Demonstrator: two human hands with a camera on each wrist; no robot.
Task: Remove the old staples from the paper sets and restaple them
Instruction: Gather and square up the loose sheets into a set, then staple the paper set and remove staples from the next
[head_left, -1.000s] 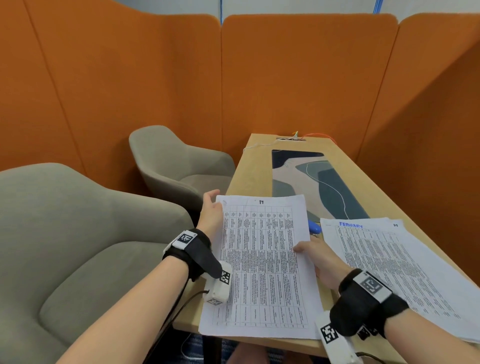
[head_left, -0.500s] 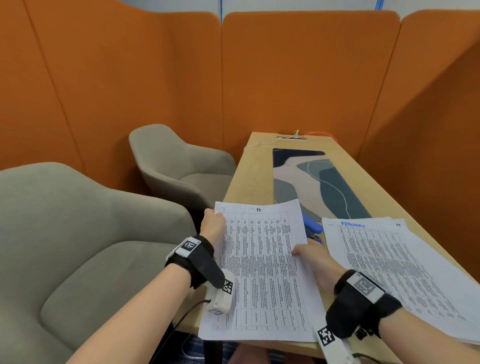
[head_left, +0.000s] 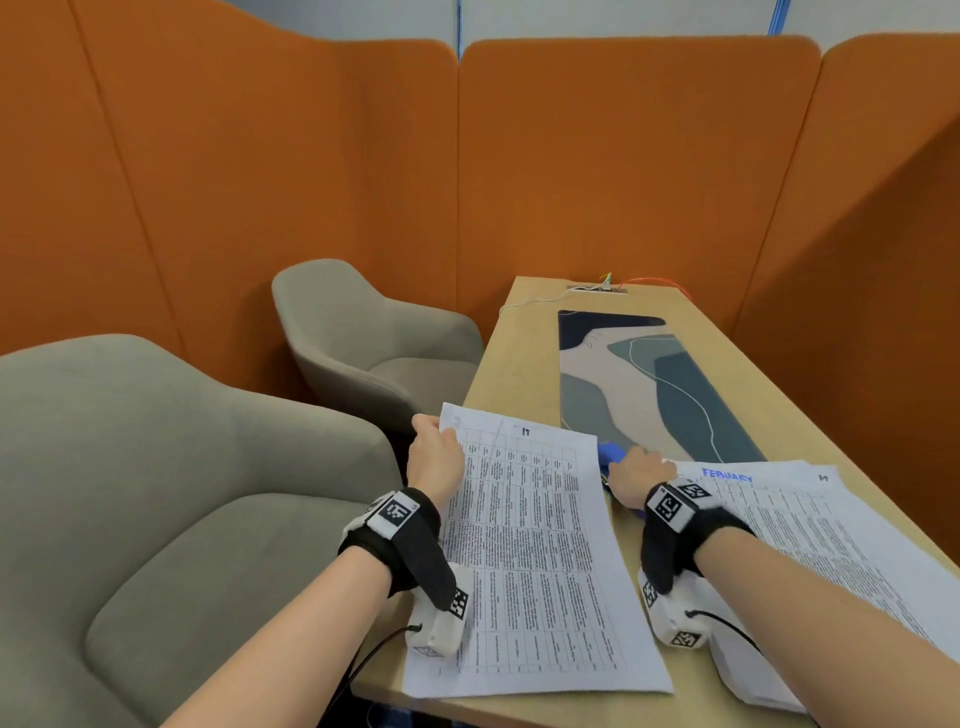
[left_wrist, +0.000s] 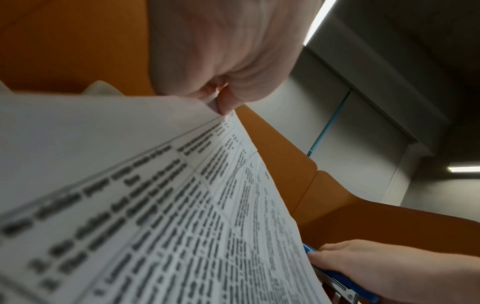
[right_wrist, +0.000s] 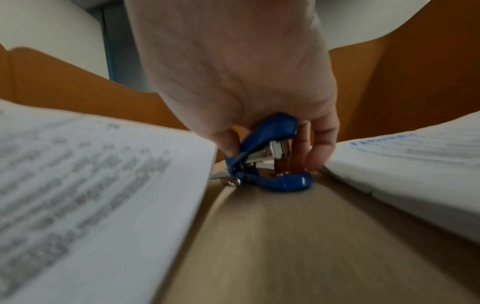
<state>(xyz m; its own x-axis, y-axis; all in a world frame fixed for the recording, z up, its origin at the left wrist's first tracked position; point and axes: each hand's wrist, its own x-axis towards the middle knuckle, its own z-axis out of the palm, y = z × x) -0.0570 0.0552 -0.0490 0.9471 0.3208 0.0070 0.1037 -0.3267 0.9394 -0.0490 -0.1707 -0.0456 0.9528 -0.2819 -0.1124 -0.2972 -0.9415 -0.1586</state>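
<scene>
While left hand (head_left: 435, 457) pinches paper set (head_left: 530, 551) corner, frame centre on bench (head_left: 519, 358), right hand (head_left: 638, 475) grips blue stapler (right_wrist: 270, 152); we judge restapling next: carry stapler to pinched corner.

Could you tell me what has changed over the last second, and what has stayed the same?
The right hand left the inner edge of the paper set, moved right and closed its fingers round the blue stapler on the table. The left hand still pinches the set's top left corner; the February stack has not moved.
</scene>
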